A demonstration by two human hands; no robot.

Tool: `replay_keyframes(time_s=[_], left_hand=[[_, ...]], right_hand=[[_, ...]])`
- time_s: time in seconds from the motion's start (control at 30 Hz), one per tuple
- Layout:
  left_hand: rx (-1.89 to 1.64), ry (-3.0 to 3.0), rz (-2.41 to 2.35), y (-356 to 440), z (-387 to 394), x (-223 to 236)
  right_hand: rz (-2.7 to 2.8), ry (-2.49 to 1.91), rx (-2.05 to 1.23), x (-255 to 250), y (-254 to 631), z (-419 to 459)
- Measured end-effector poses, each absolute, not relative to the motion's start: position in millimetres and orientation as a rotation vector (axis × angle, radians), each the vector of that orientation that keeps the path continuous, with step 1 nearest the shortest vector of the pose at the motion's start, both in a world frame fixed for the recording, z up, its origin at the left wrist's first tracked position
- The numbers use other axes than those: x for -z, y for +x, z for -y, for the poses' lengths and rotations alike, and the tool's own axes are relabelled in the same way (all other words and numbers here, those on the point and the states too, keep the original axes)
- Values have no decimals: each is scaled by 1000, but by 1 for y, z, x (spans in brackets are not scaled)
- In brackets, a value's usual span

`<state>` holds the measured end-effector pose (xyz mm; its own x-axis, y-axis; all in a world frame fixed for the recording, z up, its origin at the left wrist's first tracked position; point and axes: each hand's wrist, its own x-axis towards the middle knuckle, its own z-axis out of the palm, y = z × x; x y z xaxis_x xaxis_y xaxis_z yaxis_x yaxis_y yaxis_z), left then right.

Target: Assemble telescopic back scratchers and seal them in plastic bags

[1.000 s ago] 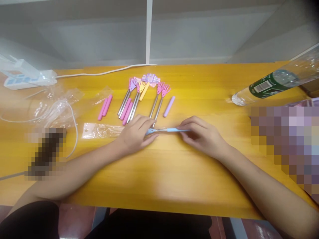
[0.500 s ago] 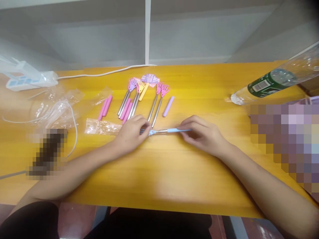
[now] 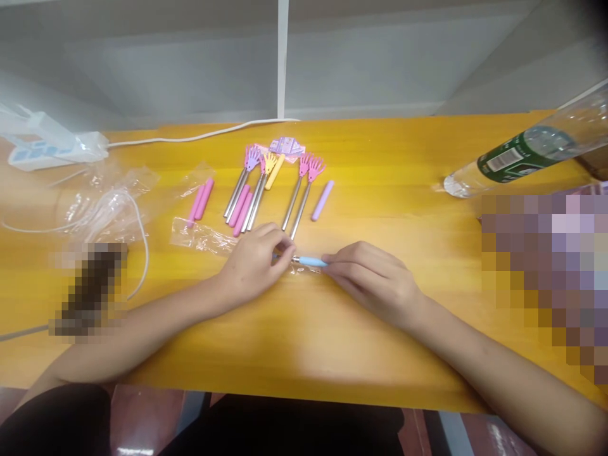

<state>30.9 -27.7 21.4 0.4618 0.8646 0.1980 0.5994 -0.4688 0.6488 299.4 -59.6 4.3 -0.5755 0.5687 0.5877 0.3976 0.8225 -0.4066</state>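
A back scratcher with a light blue handle (image 3: 311,261) spans the gap between my two hands, lying nearly level. My left hand (image 3: 259,259) pinches its head end, and its fingers hide most of the blue head. The far end of the handle is gripped by the fingers of my right hand (image 3: 370,272). Clear plastic shows beneath the scratcher. Beyond my hands lie two pink back scratchers (image 3: 304,190) with metal rods, and a purple handle (image 3: 322,201). Further left are purple (image 3: 252,159) and yellow (image 3: 268,164) hand-shaped heads on rods, among loose pink handles (image 3: 241,206).
Two pink handles (image 3: 204,199) and a clear plastic sleeve (image 3: 202,235) lie left of the scratchers. A yellow handle (image 3: 274,172) rests near printed cards (image 3: 287,147). A power strip (image 3: 57,149) with cables is far left. A large bottle (image 3: 517,155) lies at right.
My right hand has moved left and slightly nearer to me, closer to my left hand. Less of the scratcher's head and rod shows between them.
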Motion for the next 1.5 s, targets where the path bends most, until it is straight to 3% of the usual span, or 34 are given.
replay_keyframes(time_s=[0.33, 0.67, 1.0, 1.23, 1.4, 1.5], left_hand=[[-775, 2235, -1192, 32, 28, -29], [-822, 2142, -1266, 25, 19, -39], [-874, 2210, -1129, 29, 30, -35], [-874, 2287, -1020, 33, 41, -38], [-903, 2267, -1088, 30, 35, -36], [-904, 2270, -1113, 28, 31, -34]], right_hand=[[2246, -757, -220, -8, 297, 59], [1862, -855, -885, -12, 318, 34], [1981, -784, -272, -20, 298, 65], [2140, -794, -383, -26, 289, 84], [2104, -843, -181, -14, 300, 62], [2123, -884, -386, -13, 309, 45]])
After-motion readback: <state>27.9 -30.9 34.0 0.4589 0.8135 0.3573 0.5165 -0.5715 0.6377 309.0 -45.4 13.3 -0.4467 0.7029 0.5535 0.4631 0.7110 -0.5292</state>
